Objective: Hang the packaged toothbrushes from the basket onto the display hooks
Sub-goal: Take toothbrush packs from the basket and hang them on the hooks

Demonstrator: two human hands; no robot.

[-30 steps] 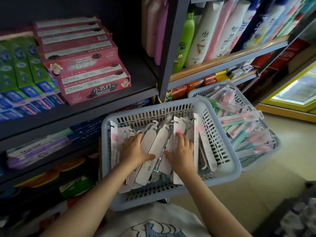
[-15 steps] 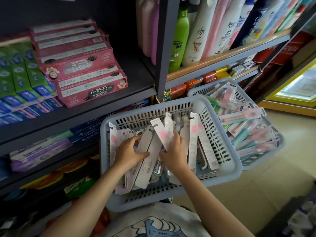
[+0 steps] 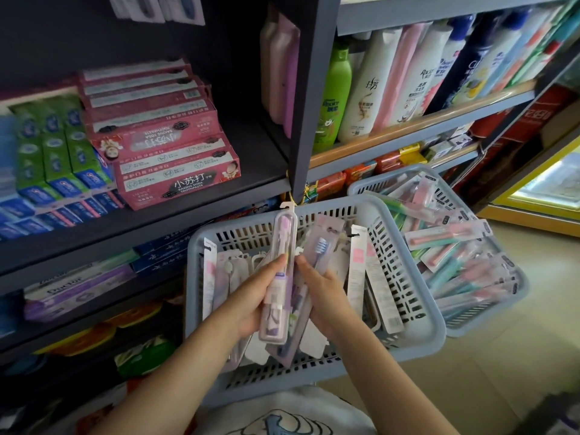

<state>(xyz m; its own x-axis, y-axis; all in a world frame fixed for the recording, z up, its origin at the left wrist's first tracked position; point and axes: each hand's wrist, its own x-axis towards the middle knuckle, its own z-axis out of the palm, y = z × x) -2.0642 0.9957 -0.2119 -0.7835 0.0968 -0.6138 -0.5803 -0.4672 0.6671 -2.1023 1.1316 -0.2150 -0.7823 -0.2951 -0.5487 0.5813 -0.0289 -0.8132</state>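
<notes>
Above the grey basket (image 3: 417, 334), the left hand (image 3: 251, 296) grips a purple packaged toothbrush (image 3: 279, 277) upright, fingers curled round its pack. The right hand (image 3: 323, 293) pinches a blue-bristled toothbrush pack (image 3: 318, 249) just beside it.

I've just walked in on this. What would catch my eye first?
Two hands, left hand and right hand, lifting packaged toothbrushes out of a grey basket at centre. Behind them, pink toothpaste boxes fill the left shelf, and shampoo bottles line the upper right shelf.
</notes>
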